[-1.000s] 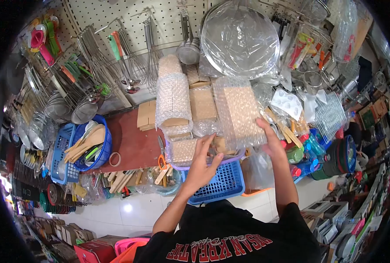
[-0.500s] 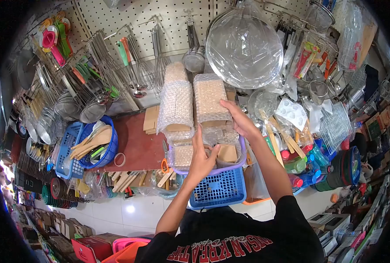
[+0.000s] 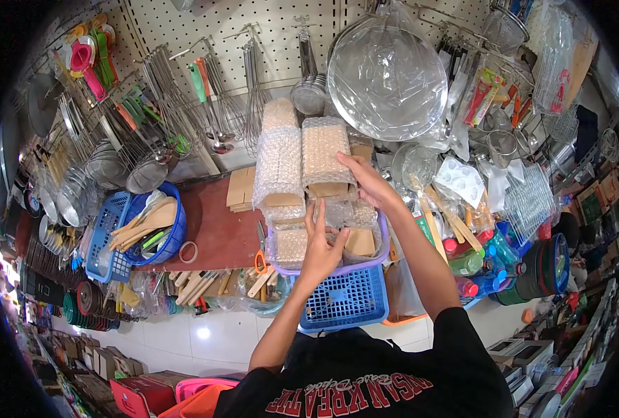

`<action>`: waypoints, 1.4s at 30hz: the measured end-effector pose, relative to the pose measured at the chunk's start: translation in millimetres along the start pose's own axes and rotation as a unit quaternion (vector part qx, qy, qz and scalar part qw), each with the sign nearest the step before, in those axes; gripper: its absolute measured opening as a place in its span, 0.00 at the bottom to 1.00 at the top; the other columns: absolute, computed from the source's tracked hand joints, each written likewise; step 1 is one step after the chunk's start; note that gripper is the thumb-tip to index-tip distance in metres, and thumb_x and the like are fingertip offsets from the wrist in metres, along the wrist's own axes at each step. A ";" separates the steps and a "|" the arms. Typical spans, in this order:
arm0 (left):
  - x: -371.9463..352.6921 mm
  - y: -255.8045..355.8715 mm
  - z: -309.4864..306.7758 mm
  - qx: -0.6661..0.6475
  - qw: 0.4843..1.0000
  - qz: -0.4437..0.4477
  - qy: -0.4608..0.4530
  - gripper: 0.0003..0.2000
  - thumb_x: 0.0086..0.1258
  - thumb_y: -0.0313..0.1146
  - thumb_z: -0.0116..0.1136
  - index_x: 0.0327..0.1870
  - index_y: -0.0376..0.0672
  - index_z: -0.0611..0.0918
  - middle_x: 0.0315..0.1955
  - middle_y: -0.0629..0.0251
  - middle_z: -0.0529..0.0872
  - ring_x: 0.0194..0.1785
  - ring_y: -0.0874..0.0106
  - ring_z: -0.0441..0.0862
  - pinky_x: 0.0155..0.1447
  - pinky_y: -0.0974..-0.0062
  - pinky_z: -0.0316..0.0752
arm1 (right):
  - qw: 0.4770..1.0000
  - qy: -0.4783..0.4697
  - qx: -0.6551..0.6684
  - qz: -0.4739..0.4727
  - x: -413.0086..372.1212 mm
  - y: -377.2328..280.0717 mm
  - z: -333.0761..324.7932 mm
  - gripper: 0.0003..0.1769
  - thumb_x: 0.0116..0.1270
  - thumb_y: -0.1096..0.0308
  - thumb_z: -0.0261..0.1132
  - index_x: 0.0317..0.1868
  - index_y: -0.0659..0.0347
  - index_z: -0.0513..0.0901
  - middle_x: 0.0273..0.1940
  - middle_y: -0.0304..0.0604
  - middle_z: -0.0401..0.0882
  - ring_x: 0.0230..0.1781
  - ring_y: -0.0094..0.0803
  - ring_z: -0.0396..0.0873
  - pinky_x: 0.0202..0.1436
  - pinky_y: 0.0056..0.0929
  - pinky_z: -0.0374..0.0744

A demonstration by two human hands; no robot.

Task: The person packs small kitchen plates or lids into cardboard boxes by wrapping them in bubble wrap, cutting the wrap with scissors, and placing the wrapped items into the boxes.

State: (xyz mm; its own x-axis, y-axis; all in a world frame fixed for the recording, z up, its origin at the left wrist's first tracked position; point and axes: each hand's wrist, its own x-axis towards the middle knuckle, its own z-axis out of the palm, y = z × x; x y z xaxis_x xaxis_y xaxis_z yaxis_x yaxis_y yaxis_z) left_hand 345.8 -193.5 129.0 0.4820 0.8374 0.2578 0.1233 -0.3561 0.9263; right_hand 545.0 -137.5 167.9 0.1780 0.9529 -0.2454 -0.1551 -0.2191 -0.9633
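Under the white pegboard wall (image 3: 268, 28), the bubble-wrapped bundle of wooden boards (image 3: 323, 150) stands upright at the back of the purple plastic basket (image 3: 378, 256) beside a matching bundle (image 3: 278, 164), right hand (image 3: 366, 182) clasping its lower edge, left hand (image 3: 321, 252) open flat on smaller wrapped pieces (image 3: 292, 244): placed, not released.

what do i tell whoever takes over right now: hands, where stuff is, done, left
Left hand: open, fingers spread on the small wrapped pieces in the purple basket.
Right hand: gripping the right bubble-wrapped bundle, which is upright against the left bubble-wrapped bundle.
Done: both bundles stand at the basket's far side; I cannot tell whether they are inside it. The basket sits on a blue crate.
Left: let go of the right bundle, probably once it stands steady. Orange-handled scissors lie beside the basket.
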 end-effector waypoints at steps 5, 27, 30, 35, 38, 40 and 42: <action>-0.8 -2.9 -0.5 0.003 1.000 -0.006 -0.011 0.40 0.71 0.34 0.63 0.79 0.40 0.53 0.76 0.47 0.46 0.43 0.72 0.78 0.41 0.78 0.78 | 0.992 0.054 -0.111 -0.015 -25.8 -24.6 16.6 0.57 0.58 0.31 0.65 0.70 0.72 0.60 0.62 0.61 0.71 0.60 0.46 0.75 0.50 0.40 0.79; 45.9 -14.0 -92.3 0.161 0.943 0.112 0.270 0.22 0.79 0.40 0.44 0.70 0.40 0.70 0.66 0.49 0.71 0.69 0.52 0.67 0.72 0.56 0.58 | 0.994 0.074 -0.065 -0.045 -27.0 -0.3 15.4 0.49 0.65 0.26 0.53 0.73 0.59 0.67 0.69 0.49 0.70 0.67 0.40 0.70 0.62 0.45 0.71; 42.9 -36.9 -95.3 0.086 0.973 0.064 0.206 0.24 0.82 0.44 0.38 0.71 0.39 0.68 0.68 0.49 0.70 0.71 0.52 0.66 0.73 0.58 0.58 | 0.996 0.053 -0.040 -0.062 -24.0 1.1 16.7 0.49 0.68 0.27 0.51 0.74 0.59 0.65 0.71 0.48 0.67 0.69 0.41 0.67 0.64 0.46 0.70; 37.5 -49.7 -93.8 0.080 0.979 0.038 0.184 0.24 0.82 0.45 0.36 0.70 0.38 0.69 0.66 0.48 0.72 0.71 0.52 0.66 0.74 0.58 0.57 | 0.994 0.078 -0.058 -0.043 -15.4 8.7 13.9 0.48 0.69 0.29 0.51 0.75 0.60 0.64 0.72 0.49 0.67 0.71 0.42 0.65 0.67 0.46 0.68; 35.8 -55.2 -96.4 0.094 0.979 0.024 0.179 0.24 0.83 0.45 0.36 0.70 0.38 0.69 0.67 0.48 0.71 0.71 0.51 0.66 0.74 0.57 0.56 | 0.993 0.062 -0.070 -0.073 -4.5 16.7 5.5 0.46 0.71 0.32 0.51 0.74 0.63 0.65 0.71 0.50 0.68 0.72 0.41 0.65 0.69 0.41 0.67; 35.8 -58.0 -97.0 0.089 0.979 0.026 0.179 0.24 0.83 0.45 0.36 0.70 0.38 0.69 0.67 0.48 0.71 0.71 0.51 0.66 0.74 0.56 0.55 | 0.992 0.053 -0.076 -0.085 -7.3 12.6 7.8 0.46 0.70 0.31 0.51 0.74 0.62 0.66 0.70 0.49 0.69 0.71 0.40 0.66 0.69 0.40 0.67; 35.0 -61.4 -98.3 0.088 0.980 0.023 0.178 0.24 0.83 0.45 0.36 0.70 0.38 0.70 0.67 0.47 0.71 0.71 0.50 0.65 0.75 0.56 0.55 | 0.992 0.055 -0.078 -0.077 -17.0 7.0 10.3 0.49 0.67 0.26 0.51 0.74 0.58 0.66 0.70 0.45 0.69 0.69 0.38 0.69 0.69 0.40 0.67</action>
State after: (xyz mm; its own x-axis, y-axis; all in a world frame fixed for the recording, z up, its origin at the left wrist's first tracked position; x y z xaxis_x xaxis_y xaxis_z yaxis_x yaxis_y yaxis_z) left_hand 269.8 -101.6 108.2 0.1610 0.8990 0.4073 0.2715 -0.4371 0.8575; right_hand 530.9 -153.1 166.4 0.2937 0.9511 -0.0962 0.0323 -0.1104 -0.9934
